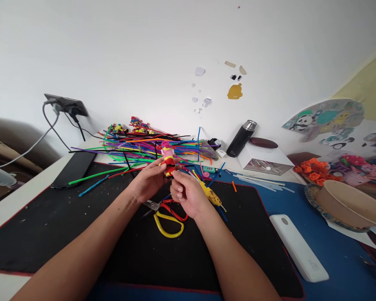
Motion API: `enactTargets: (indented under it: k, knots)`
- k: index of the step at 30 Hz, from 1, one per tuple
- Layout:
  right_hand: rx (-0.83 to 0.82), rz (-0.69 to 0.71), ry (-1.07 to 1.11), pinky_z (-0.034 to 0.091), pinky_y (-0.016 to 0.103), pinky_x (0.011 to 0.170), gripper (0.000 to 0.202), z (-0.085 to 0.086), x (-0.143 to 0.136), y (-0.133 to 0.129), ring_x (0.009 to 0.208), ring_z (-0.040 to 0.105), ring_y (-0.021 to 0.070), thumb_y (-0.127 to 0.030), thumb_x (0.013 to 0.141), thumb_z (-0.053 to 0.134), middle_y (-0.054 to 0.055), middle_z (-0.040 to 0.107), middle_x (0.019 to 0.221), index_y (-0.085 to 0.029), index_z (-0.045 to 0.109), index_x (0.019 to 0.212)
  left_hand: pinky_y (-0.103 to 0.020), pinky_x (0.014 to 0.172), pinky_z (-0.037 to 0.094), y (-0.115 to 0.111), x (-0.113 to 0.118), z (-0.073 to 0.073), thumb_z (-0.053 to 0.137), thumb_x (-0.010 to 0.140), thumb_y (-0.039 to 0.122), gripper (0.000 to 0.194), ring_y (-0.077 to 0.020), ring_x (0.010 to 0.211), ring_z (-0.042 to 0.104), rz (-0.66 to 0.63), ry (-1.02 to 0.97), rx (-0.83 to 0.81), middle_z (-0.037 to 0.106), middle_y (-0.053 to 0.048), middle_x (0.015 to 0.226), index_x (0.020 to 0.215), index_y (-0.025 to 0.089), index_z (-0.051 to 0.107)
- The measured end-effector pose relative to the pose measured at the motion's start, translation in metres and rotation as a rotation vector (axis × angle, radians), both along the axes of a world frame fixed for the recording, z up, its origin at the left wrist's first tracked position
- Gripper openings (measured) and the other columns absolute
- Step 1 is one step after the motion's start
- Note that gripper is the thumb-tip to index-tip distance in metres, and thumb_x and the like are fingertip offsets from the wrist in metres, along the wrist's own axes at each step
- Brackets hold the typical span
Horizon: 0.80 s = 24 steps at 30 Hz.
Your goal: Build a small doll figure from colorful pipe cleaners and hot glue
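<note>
Above the scissors [167,217], our left hand [148,183] and right hand [191,195] pinch a fuzzy figure [168,159], seemingly mostly formed, any remaining work unclear.

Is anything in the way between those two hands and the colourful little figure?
Nothing visible: the left hand holds the small figure directly, and the right hand has its fingertips at the figure's lower end. The scissors lie beneath, not between.
</note>
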State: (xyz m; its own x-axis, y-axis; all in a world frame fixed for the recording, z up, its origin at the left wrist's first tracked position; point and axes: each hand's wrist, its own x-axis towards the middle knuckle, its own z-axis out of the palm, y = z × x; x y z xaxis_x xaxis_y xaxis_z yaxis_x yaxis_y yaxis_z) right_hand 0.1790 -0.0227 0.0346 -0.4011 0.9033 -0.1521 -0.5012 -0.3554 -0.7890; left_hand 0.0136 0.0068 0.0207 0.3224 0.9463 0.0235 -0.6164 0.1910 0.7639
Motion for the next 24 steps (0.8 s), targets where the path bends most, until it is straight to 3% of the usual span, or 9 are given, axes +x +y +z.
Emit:
enactTargets:
  k: [10, 14, 24]
  knots:
    - [0.063, 0.068, -0.002, 0.017, 0.022, 0.044, 0.05, -0.0031, -0.0007, -0.0006, 0.046, 0.035, 0.0057, -0.059, 0.085, 0.087, -0.009, 0.048, 0.062, -0.022, 0.053, 0.081, -0.029, 0.081, 0.061, 0.0015, 0.0013, 0.0016, 0.093, 0.081, 0.025, 0.033, -0.0201, 0.086, 0.076, 0.083, -0.056, -0.002, 0.083, -0.01, 0.105, 0.11, 0.014, 0.081]
    - [0.082, 0.062, -0.057, 0.016, 0.021, 0.044, 0.046, -0.0048, -0.0021, -0.0009, 0.045, 0.035, 0.0054, -0.055, 0.083, 0.089, -0.01, 0.048, 0.062, -0.022, 0.057, 0.09, -0.026, 0.077, 0.061, 0.0028, 0.0003, 0.0016, 0.092, 0.081, 0.022, 0.03, -0.0178, 0.082, 0.075, 0.124, -0.094, 0.0, 0.081, -0.008, 0.099, 0.107, 0.013, 0.08]
    - [0.113, -0.017, -0.125, 0.015, 0.022, 0.042, 0.046, -0.004, -0.0029, -0.0013, 0.043, 0.037, 0.0062, -0.059, 0.08, 0.088, -0.01, 0.048, 0.057, -0.02, 0.067, 0.093, -0.025, 0.071, 0.059, 0.0034, 0.0027, 0.0014, 0.089, 0.084, 0.021, 0.023, -0.0155, 0.078, 0.074, 0.143, -0.122, -0.025, 0.081, -0.006, 0.1, 0.104, 0.017, 0.078]
